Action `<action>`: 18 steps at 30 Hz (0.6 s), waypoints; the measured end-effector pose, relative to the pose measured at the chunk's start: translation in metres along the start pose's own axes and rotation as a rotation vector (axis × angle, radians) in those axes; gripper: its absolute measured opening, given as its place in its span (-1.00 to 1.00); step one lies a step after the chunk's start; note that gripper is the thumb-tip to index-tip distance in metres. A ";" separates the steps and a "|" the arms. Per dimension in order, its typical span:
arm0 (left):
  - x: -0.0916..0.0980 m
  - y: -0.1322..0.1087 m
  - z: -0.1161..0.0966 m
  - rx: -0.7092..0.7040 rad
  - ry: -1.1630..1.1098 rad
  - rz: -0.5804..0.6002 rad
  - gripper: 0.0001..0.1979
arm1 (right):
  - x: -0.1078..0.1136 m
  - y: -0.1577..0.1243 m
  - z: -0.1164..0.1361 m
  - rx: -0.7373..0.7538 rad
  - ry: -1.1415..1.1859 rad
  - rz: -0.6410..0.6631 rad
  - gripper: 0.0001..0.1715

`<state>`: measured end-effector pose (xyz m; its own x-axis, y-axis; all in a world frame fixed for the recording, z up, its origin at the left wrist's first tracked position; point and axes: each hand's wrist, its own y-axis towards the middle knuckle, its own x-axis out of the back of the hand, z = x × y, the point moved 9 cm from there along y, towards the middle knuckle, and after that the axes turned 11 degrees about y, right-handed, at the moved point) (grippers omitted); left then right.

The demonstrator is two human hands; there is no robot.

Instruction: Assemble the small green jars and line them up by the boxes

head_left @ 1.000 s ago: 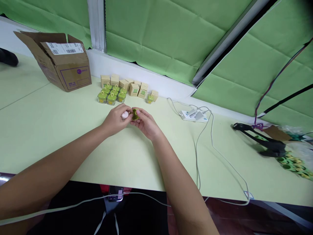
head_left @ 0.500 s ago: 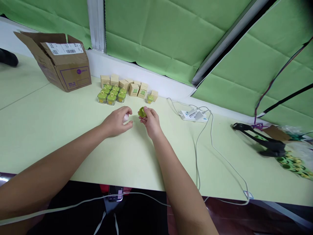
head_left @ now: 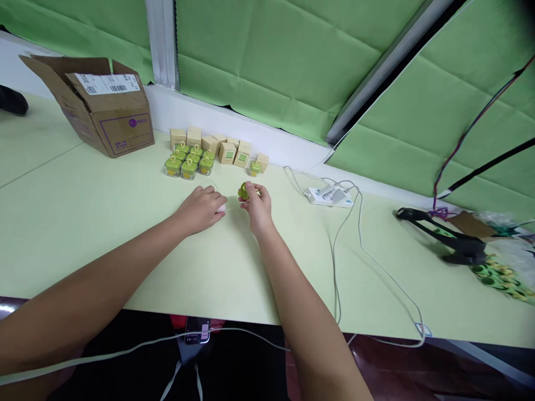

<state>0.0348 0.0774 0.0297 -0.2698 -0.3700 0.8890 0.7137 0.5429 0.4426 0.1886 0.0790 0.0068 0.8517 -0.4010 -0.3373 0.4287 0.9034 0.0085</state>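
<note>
My left hand (head_left: pixel 203 209) is closed around a small pale, whitish-pink object (head_left: pixel 221 208), of which only one end shows past the fingers. A thin strand seems to curve just above this hand. My right hand (head_left: pixel 258 206) pinches a small green piece (head_left: pixel 243 191), much like the green lids behind it; the fingers cover part of it. The hands are a short gap apart over the table. Beyond them stand several small clear jars with green lids (head_left: pixel 188 169), grouped together. One more green-lidded jar (head_left: pixel 254 168) is set apart on the right.
Small brown cardboard boxes (head_left: pixel 228 152) line the wall behind the jars. A large open carton (head_left: pixel 121 131) stands at the back left. To the right lie a power strip (head_left: pixel 329 196) with white cables, a black stand-like object (head_left: pixel 443 234) and green-yellow pieces (head_left: pixel 499 278).
My left hand's fingers have closed further over the pale object, its thumb and forefinger no longer spread. My right hand has turned the green piece slightly in nearly the same spot.
</note>
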 end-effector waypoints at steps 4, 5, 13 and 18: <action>0.003 -0.002 0.011 0.047 0.002 -0.027 -0.75 | -0.002 -0.001 -0.002 -0.013 -0.007 0.023 -0.47; 0.003 -0.002 0.014 0.069 -0.011 -0.027 -0.72 | -0.002 0.000 -0.002 -0.014 -0.011 0.025 -0.47; 0.005 -0.001 0.030 0.121 -0.097 -0.013 -0.75 | 0.002 0.003 -0.005 -0.017 -0.037 0.008 -0.47; 0.009 -0.002 0.036 0.183 -0.067 -0.035 -0.69 | 0.002 0.003 -0.004 -0.013 -0.045 -0.002 -0.47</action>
<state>0.0075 0.1001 0.0409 -0.3392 -0.3435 0.8758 0.5754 0.6607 0.4820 0.1901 0.0816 0.0021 0.8638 -0.4089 -0.2945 0.4266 0.9044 -0.0043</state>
